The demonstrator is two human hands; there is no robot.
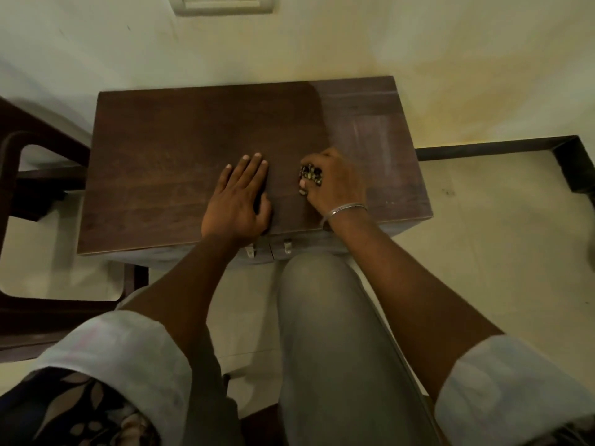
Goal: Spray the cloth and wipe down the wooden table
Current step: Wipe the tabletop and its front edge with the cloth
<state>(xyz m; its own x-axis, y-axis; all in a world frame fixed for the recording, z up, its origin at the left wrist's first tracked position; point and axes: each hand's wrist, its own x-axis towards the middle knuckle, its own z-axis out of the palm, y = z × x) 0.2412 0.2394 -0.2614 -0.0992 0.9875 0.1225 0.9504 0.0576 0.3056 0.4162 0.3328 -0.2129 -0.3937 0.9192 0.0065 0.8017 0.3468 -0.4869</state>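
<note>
- The cloth (pixel 309 174), dark with pale specks, is held bunched in the curled right hand (pixel 335 185) near the front edge of the dark wooden surface (pixel 161 156).
- The left hand (pixel 240 196) is laid flat beside it, fingers straight.

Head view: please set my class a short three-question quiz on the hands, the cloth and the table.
1. True or false: the left hand lies flat, fingers straight, on the wooden table.
2. Which hand grips the bunched patterned cloth? A: left. B: right. C: neither.
3. Fill the gap: the metal bangle sits on the ____ wrist.

Key: 1 true. 2 B: the right hand curls round it. 3 right.
</note>
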